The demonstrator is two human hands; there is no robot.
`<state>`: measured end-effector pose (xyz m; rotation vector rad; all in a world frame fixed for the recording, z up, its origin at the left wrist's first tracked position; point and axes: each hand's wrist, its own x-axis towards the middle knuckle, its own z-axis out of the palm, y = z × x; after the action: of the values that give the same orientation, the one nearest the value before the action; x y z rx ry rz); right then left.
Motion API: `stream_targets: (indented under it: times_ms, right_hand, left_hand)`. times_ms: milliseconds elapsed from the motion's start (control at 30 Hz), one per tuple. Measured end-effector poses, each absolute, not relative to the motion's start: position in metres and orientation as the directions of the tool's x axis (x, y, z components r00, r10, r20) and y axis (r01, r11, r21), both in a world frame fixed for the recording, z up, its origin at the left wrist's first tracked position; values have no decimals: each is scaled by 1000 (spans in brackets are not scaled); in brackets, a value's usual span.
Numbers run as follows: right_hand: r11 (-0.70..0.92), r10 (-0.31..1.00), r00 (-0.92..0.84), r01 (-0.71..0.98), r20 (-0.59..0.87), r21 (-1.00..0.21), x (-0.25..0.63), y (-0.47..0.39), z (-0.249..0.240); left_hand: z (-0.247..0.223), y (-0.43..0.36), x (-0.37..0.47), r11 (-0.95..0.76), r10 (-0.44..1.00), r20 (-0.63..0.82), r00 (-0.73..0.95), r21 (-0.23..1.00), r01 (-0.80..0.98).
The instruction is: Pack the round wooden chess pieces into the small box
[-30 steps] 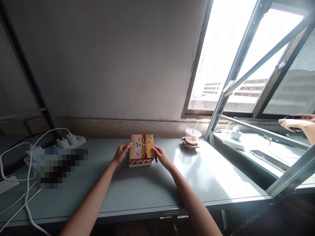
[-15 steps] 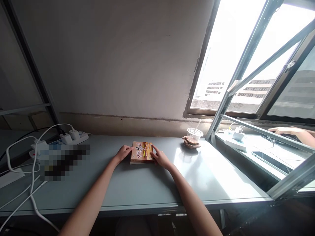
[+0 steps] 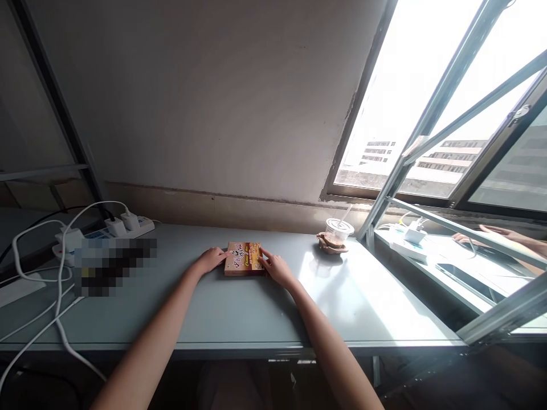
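A thick book (image 3: 243, 259) lies flat on the grey desk, its yellow and reddish-brown cover printed with Chinese characters and its long brown side turned towards me. My left hand (image 3: 211, 260) presses its fingertips to the book's left edge. At the opposite edge, my right hand (image 3: 277, 267) rests its thumb and fingers against the side and corner. Between them the two hands hold the book. Some fingertips are hidden at the book's sides.
A lidded plastic cup with straw (image 3: 339, 230) stands in a brown holder (image 3: 331, 246) at the back right. Left are a power strip (image 3: 139, 228), white cables and a blurred patch. Beyond the metal frame (image 3: 387, 188), another person's hands (image 3: 499, 234) are over a neighbouring desk.
The book has turned slightly, so more of its brown front side shows. Both my hands stay at its edges. A second hand of the other person has come into view.
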<state>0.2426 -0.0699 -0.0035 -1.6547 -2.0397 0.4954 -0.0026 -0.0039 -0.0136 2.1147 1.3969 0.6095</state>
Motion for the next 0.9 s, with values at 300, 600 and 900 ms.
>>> stream_targets:
  times_ms: [300,600,900]
  right_hand:
    - [248,957,-281,657,74,-711,238,-71,-4]
    - [289,953,-176,775,247,-562,241,-71,3]
    - [213,970,-150,904,192,-371,249,-63,-7]
  left_hand:
    - [-14,-7,0,-362,932,205,298,517,776]
    - [-10,-12,2,-367,913,330,240,410,835]
    - [-29,-1,4,-331,933,293,211,463,822]
